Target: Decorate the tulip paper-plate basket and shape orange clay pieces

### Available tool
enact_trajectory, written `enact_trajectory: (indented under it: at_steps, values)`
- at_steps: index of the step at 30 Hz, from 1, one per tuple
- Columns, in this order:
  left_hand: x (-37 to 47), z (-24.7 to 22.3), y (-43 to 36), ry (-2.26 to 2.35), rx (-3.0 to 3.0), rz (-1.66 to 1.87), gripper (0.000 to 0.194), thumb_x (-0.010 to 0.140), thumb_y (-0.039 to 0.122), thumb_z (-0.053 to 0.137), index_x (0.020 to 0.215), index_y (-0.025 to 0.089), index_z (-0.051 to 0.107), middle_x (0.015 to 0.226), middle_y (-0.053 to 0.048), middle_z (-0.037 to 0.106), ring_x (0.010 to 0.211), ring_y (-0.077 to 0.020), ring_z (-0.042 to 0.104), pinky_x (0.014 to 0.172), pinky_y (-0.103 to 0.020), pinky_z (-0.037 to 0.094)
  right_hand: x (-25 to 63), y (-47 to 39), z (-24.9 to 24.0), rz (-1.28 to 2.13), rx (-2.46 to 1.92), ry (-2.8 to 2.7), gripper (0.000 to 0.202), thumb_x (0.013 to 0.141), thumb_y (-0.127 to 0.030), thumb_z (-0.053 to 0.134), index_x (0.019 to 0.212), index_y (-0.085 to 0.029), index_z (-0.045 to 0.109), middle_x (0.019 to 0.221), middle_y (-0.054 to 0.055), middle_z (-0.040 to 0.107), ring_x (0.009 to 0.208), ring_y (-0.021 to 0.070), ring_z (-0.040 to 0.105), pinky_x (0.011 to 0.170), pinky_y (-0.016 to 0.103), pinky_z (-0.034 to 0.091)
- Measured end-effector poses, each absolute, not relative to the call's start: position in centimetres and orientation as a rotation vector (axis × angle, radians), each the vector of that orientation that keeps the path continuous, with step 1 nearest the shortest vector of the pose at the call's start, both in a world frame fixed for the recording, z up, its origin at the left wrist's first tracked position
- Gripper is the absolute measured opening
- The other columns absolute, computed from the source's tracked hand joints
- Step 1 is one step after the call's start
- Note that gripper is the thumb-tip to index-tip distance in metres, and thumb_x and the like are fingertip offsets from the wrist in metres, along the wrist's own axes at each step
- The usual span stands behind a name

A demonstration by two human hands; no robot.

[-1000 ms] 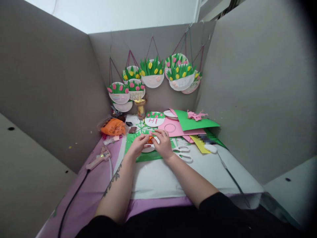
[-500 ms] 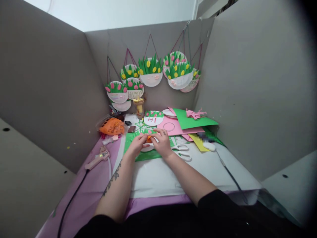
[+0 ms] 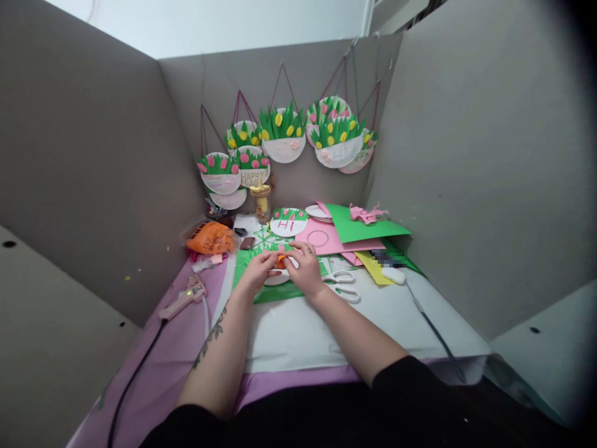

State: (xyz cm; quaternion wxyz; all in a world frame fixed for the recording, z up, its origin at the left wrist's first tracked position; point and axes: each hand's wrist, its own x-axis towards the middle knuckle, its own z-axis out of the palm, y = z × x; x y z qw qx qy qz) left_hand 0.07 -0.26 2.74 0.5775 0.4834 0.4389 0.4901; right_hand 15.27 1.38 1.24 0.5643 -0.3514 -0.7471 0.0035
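Between the fingertips of both hands is a small orange piece (image 3: 281, 262); whether it is paper or clay I cannot make out. My left hand (image 3: 258, 270) grips it from the left with fingers closed. On its other side, my right hand (image 3: 305, 269) pinches it with thumb and fingers. Just under the hands lies a white paper plate (image 3: 276, 278), with green paper grass and pink tulips (image 3: 280, 248) showing behind the fingers. The plate is partly hidden by my hands. A green sheet (image 3: 275, 295) is spread beneath it.
White-handled scissors (image 3: 345, 287) lie right of my hands. A pink glue gun (image 3: 184, 298) with a cord rests at left, near an orange bag (image 3: 211, 238). Pink paper (image 3: 340, 244) and green paper (image 3: 361, 229) are piled at right. Decorated plates (image 3: 284, 148) hang behind; a "Hi" plate (image 3: 289, 224) lies in front of them.
The fingers have shifted very slightly around the orange piece. Both hands stay in the same place, and the view has barely moved.
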Motion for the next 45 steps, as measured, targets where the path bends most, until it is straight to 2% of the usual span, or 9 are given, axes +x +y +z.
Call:
enact_trajectory:
  at_steps: [3, 8, 13, 16, 24, 29, 34, 39, 45]
  values:
    - [0.1, 2.78, -0.28, 1.07, 1.15, 1.169, 0.046, 0.069, 0.054, 0.067, 0.095, 0.015, 0.067, 0.085, -0.005, 0.064, 0.078, -0.0145, 0.061, 0.065, -0.024, 0.047, 15.24, 1.32, 1.26, 0.006, -0.827, -1.768, 0.019, 0.081, -0.02, 0.059, 0.096, -0.024, 0.069, 0.106, 0.008, 0.059, 0.101, 0.0231, 0.052, 0.091, 0.041, 0.043]
    - [0.12, 2.75, -0.32, 1.062, 1.145, 1.162, 0.045, 0.07, 0.054, 0.067, 0.096, 0.017, 0.067, 0.089, -0.005, 0.065, 0.083, -0.0155, 0.061, 0.068, -0.026, 0.048, 15.2, 1.41, 1.08, 0.01, -0.816, -1.759, 0.015, 0.083, -0.021, 0.057, 0.09, -0.023, 0.07, 0.104, 0.008, 0.06, 0.101, 0.0223, 0.051, 0.09, 0.04, 0.044]
    - [0.02, 2.49, -0.15, 1.061, 1.162, 1.136, 0.043, 0.07, 0.053, 0.067, 0.094, 0.017, 0.067, 0.085, -0.004, 0.064, 0.077, -0.014, 0.061, 0.067, -0.025, 0.047, 15.21, 1.32, 1.22, -0.01, -0.817, -1.778, 0.019, 0.081, -0.02, 0.059, 0.097, -0.023, 0.069, 0.107, 0.008, 0.059, 0.102, 0.0227, 0.051, 0.091, 0.041, 0.044]
    - [-0.01, 2.31, 0.03, 1.088, 1.142, 1.145, 0.043, 0.072, 0.055, 0.064, 0.089, 0.016, 0.067, 0.084, -0.005, 0.064, 0.078, -0.0148, 0.06, 0.066, -0.026, 0.048, 15.23, 1.23, 1.35, -0.022, -0.814, -1.798, 0.016, 0.083, -0.021, 0.058, 0.093, -0.024, 0.07, 0.108, 0.008, 0.06, 0.103, 0.0226, 0.051, 0.092, 0.041, 0.043]
    - [-0.24, 2.82, -0.16, 0.927, 1.053, 1.116, 0.044, 0.07, 0.047, 0.07, 0.102, 0.017, 0.067, 0.094, -0.007, 0.064, 0.081, -0.014, 0.06, 0.067, -0.025, 0.049, 15.19, 1.21, 1.48, -0.001, -0.853, -1.739, 0.016, 0.08, -0.019, 0.058, 0.092, -0.02, 0.069, 0.103, 0.01, 0.061, 0.1, 0.0233, 0.053, 0.091, 0.041, 0.044]
    - [-0.08, 2.76, -0.15, 1.05, 1.073, 1.136, 0.042, 0.07, 0.052, 0.067, 0.091, 0.015, 0.068, 0.081, -0.004, 0.063, 0.073, -0.013, 0.06, 0.063, -0.023, 0.046, 15.12, 1.22, 1.38, 0.0, -0.818, -1.775, 0.019, 0.081, -0.02, 0.058, 0.096, -0.023, 0.069, 0.107, 0.008, 0.06, 0.102, 0.0225, 0.052, 0.092, 0.041, 0.043]
    - [-0.1, 2.96, -0.27, 0.962, 1.093, 1.125, 0.045, 0.071, 0.052, 0.067, 0.101, 0.017, 0.067, 0.095, -0.007, 0.065, 0.085, -0.0162, 0.061, 0.069, -0.026, 0.048, 15.2, 1.28, 1.36, 0.016, -0.841, -1.726, 0.014, 0.081, -0.02, 0.058, 0.088, -0.022, 0.069, 0.101, 0.008, 0.061, 0.1, 0.0222, 0.052, 0.091, 0.04, 0.044]
    - [-0.16, 3.05, -0.34, 1.001, 1.135, 1.156, 0.042, 0.07, 0.049, 0.069, 0.097, 0.018, 0.067, 0.09, -0.005, 0.063, 0.082, -0.0141, 0.06, 0.069, -0.025, 0.048, 15.25, 1.2, 1.5, 0.026, -0.835, -1.747, 0.019, 0.08, -0.019, 0.057, 0.095, -0.022, 0.069, 0.103, 0.009, 0.06, 0.1, 0.0226, 0.052, 0.091, 0.041, 0.044]
    - [-0.13, 2.87, -0.33, 0.956, 1.12, 1.118, 0.041, 0.072, 0.049, 0.068, 0.097, 0.018, 0.066, 0.09, -0.005, 0.062, 0.085, -0.0147, 0.059, 0.072, -0.027, 0.049, 15.21, 1.29, 1.4, 0.032, -0.83, -1.736, 0.014, 0.081, -0.019, 0.058, 0.088, -0.023, 0.069, 0.102, 0.007, 0.061, 0.099, 0.0224, 0.053, 0.09, 0.041, 0.044]
